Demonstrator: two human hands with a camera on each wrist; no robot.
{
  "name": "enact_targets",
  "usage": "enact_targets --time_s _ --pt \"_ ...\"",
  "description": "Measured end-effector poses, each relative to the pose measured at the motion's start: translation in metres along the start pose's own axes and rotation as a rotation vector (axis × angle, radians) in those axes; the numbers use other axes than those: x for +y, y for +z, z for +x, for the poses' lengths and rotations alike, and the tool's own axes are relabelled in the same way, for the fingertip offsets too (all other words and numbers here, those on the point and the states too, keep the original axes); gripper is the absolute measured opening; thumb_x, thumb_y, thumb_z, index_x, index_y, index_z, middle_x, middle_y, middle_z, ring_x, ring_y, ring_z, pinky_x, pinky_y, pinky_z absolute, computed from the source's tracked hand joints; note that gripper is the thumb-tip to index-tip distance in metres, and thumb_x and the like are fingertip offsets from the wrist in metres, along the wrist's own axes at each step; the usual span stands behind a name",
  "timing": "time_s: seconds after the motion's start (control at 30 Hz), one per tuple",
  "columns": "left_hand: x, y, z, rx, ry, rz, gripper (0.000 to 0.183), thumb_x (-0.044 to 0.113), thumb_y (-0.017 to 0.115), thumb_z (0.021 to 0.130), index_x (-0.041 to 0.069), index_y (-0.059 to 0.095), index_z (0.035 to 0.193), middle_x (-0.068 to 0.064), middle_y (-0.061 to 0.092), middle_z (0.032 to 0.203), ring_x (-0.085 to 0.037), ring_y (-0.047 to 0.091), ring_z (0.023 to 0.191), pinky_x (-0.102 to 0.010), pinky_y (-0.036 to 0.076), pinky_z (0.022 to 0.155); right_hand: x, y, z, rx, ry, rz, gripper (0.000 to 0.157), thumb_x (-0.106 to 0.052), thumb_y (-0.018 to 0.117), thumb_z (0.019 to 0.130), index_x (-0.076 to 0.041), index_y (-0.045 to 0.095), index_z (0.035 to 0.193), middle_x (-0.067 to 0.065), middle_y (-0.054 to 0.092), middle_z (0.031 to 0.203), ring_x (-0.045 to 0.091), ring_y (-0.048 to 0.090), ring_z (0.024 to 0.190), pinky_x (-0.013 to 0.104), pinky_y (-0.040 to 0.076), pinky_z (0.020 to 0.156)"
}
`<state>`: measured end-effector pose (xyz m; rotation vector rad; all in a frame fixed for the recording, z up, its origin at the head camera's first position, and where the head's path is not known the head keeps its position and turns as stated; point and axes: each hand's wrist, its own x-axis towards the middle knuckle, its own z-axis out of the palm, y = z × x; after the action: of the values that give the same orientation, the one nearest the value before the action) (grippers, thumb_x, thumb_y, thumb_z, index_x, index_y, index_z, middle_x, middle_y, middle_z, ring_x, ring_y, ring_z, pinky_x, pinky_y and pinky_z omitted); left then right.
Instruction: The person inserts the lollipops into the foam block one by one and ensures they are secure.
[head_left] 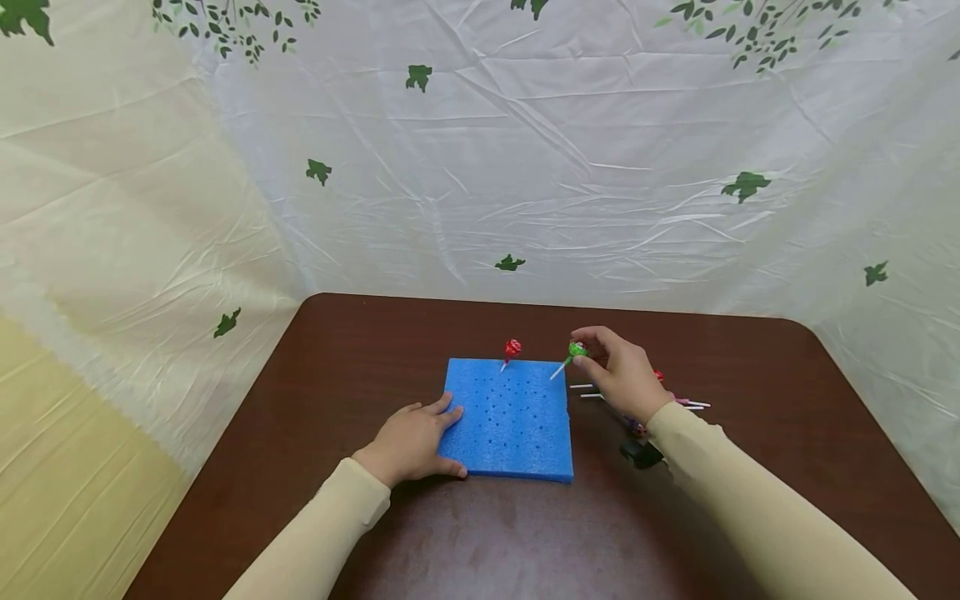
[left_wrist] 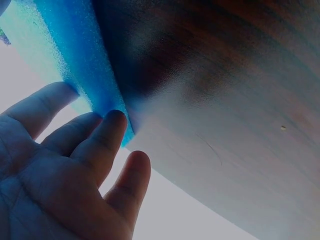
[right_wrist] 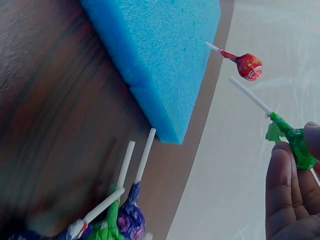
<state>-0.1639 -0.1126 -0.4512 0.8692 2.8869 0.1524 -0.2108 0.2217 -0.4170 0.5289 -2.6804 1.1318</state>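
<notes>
My right hand (head_left: 624, 373) pinches a green-wrapped lollipop (head_left: 577, 350) by its candy head, its white stick slanting down over the far right corner of a blue foam block (head_left: 506, 421). In the right wrist view, the green lollipop (right_wrist: 295, 142) has its stick end apart from the foam. A red lollipop (head_left: 512, 348) stands in the block near its far edge, stick down. At the block's left side, my left hand (head_left: 411, 440) rests with spread fingers touching the edge. Rows of small holes dot the top of the foam.
Several more lollipops lie on the brown table (head_left: 360, 350) under and beside my right forearm, among them a purple-wrapped one (right_wrist: 131, 215). A small black object (head_left: 641, 454) sits there too. A white leaf-patterned sheet (head_left: 585, 208) hangs behind the table.
</notes>
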Motion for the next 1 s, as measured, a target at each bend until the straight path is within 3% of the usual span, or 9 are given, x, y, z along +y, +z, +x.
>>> enact_targets --time_s 0.63,1.0 --pt "0.000 -0.001 0.002 -0.021 -0.013 0.015 0.093 0.065 0.074 0.078 0.009 0.050 0.148 -0.017 0.039 0.154 -0.024 0.047 0.135 -0.046 0.036 0.111 0.001 0.020 0.020 0.022 0.094 0.073 0.032 -0.009 0.068 0.096 -0.010 0.060 0.127 0.011 0.068 0.111 0.026 0.068 0.094 0.042 0.058 0.079" --pt "0.001 -0.003 0.001 -0.022 -0.022 0.005 0.093 0.064 0.075 0.078 0.009 0.050 0.148 -0.017 0.038 0.155 -0.024 0.047 0.135 -0.046 0.036 0.111 0.002 0.035 0.026 -0.009 0.118 0.062 0.029 -0.010 0.066 0.097 -0.010 0.062 0.126 0.011 0.068 0.109 0.026 0.067 0.091 0.038 0.059 0.072"
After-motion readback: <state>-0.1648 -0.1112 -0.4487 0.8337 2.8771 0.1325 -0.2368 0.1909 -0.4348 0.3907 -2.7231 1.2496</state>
